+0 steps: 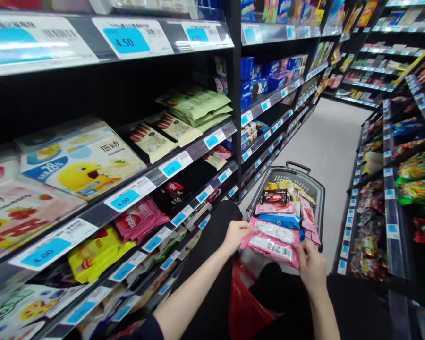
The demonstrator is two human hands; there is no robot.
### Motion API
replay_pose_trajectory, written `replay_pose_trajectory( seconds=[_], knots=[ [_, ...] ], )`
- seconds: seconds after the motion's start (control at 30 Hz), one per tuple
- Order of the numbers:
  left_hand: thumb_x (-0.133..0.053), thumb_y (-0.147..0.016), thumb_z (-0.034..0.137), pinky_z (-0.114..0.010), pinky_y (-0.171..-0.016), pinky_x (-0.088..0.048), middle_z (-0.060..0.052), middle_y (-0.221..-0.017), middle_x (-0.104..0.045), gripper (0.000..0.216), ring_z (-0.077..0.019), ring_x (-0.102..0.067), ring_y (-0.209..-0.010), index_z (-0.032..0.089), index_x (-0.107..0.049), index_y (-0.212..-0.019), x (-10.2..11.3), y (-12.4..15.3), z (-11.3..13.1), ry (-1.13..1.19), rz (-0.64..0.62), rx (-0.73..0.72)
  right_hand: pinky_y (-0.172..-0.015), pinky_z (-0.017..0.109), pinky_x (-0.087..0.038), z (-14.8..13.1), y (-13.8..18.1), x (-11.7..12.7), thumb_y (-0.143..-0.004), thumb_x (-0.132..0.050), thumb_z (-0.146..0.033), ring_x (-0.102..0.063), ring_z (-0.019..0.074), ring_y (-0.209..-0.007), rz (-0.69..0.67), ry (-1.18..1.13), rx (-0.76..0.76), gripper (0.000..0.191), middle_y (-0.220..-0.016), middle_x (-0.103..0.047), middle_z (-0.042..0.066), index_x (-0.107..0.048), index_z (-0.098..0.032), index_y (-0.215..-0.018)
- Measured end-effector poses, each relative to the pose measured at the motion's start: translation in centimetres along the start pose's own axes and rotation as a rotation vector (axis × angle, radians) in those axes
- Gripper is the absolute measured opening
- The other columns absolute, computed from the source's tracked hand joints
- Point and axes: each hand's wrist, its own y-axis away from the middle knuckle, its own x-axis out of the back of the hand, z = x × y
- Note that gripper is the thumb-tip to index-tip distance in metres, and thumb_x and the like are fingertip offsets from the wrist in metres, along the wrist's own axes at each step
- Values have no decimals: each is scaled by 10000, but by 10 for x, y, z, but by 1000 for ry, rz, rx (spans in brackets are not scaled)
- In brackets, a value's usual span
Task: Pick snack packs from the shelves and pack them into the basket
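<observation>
My left hand [236, 237] pinches the left end of a pink wafer packet [271, 242] whose barcode side faces up. The packet's right end is between the fingers of my right hand [310, 264]. Just beyond it, on the floor, is a grey shopping basket [318, 189] with a folded-back handle. Inside lie a dark brown nabati packet [274, 196], a blue packet [279, 220], a pink packet [308, 215] and yellow packets [286, 185].
At left, a shelf holds pale snack boxes [81, 163], cream packets [150, 141], a pink nabati packet [141, 218] and a yellow packet [95, 252]. Racks of bagged snacks [370, 236] line the right. A red bag [248, 302] hangs between my knees. Grey aisle floor [326, 127] runs ahead.
</observation>
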Motion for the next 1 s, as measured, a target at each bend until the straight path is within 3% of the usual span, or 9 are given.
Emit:
replay_pose_trajectory(
  seconds=[0.23, 0.43, 0.57, 0.7, 0.87, 1.0],
  knots=[
    [-825, -411, 392, -190, -433, -299, 19, -428, -533, 390, -75, -434, -422, 115, -552, -434, 0, -4, -2, 85, 65, 45, -466, 228, -341, -4, 2, -9, -850, -383, -585, -454, 128, -442, -47, -123, -212, 436, -488, -474, -27, -414, -226, -603],
    [-794, -458, 454, -185, -439, -261, 37, -416, -483, 438, -61, -396, -420, 122, -509, -437, -1, -7, 0, 68, -9, 27, -478, 247, -329, -5, -1, -12, -816, -383, -638, -456, 140, -457, 7, -164, -342, 462, -511, -486, -18, -420, -227, -609],
    [-790, -455, 470, -179, -449, -257, 49, -422, -464, 460, -53, -378, -434, 123, -489, -443, -3, -8, 0, 86, -3, 21, -489, 245, -324, -2, -1, -15, -823, -429, -594, -411, 127, -470, 32, -301, -372, 430, -508, -424, -39, -397, -226, -601],
    [-807, -484, 405, -165, -458, -282, 51, -457, -488, 434, -51, -406, -455, 124, -476, -480, -5, -7, -2, 157, -3, -1, -514, 240, -337, 1, 1, -18, -841, -474, -516, -411, 121, -513, 14, -458, -308, 359, -568, -422, -41, -428, -215, -651],
    [-830, -511, 349, -181, -528, -410, 23, -638, -620, 411, -89, -552, -537, 145, -539, -717, -7, -3, -6, 450, -141, -3, -549, 236, -337, -7, 3, -19, -865, -490, -432, -405, 117, -554, 74, -589, -192, 298, -604, -411, -41, -451, -208, -673],
    [-768, -632, 398, -272, -679, -490, -94, -808, -689, 435, -176, -652, -697, 106, -616, -916, -8, 6, -6, 543, -360, 198, -533, 231, -344, -9, 3, -17, -843, -524, -449, -411, 116, -555, 97, -710, -224, 314, -607, -420, -36, -464, -204, -656]
  ],
)
